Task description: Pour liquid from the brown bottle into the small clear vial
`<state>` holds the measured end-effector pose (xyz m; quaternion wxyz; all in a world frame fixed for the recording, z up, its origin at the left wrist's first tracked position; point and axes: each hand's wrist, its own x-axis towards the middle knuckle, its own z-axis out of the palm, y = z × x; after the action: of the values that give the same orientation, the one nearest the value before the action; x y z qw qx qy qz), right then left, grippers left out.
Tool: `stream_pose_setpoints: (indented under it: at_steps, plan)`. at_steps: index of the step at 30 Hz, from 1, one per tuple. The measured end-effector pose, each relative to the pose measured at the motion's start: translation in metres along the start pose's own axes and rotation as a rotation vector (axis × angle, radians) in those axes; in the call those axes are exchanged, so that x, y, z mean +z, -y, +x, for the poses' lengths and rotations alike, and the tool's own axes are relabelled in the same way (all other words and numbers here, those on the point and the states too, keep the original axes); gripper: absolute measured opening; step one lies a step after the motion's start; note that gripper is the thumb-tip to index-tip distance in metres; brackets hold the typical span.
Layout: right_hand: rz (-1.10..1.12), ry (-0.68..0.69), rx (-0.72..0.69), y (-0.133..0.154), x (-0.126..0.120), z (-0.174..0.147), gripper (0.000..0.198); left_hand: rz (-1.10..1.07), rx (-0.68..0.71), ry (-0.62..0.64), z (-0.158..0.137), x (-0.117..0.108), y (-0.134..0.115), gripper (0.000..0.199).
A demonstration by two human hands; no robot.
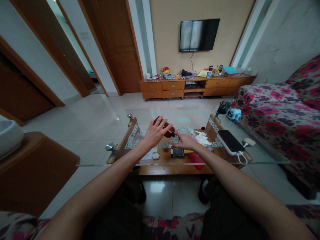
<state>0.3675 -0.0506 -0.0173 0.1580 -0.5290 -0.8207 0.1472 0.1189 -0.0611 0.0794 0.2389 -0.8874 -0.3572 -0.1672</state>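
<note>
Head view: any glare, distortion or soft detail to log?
Head view: pale reflections on the television and a bright patch on the floor tiles; head view: wide-angle stretch tilts the wooden door, with dim corners; head view: the clear plastic near the right hand lacks crisp detail.

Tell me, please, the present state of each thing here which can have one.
Brown bottle: in the left hand, tilted, neck downward; cap unclear.
Clear container: in the right hand, near the bottle's neck; contents unclear.
Phone: lying face up, screen dark.
Television: wall-mounted, screen dark with reflections.
Cabinet drawers: shut.
Wooden door left of the television: shut.
</note>
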Motion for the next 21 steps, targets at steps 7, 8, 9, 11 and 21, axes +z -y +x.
stream_pose_setpoints:
  at_steps: [7,8,9,11,21]
  plan:
    - [0.012,0.002,-0.002,0.0008,-0.0002,-0.0006,0.099,-0.037,0.005,-0.004,0.0006,0.0009,-0.0004,0.056]
    - [0.011,0.003,0.002,0.0008,0.0,-0.0005,0.099,-0.04,0.005,-0.007,0.0005,0.0015,-0.0007,0.057]
    - [0.012,0.005,0.008,0.0007,0.0004,-0.0002,0.099,-0.038,0.007,-0.01,0.0005,0.0021,-0.001,0.057]
    - [0.016,0.011,0.016,-0.0001,0.0013,0.0004,0.099,-0.022,0.018,-0.019,0.0002,0.0034,-0.0016,0.055]
    - [0.009,-0.005,-0.012,0.0016,0.0004,-0.0036,0.099,-0.012,0.04,-0.034,0.001,0.0032,-0.0056,0.054]
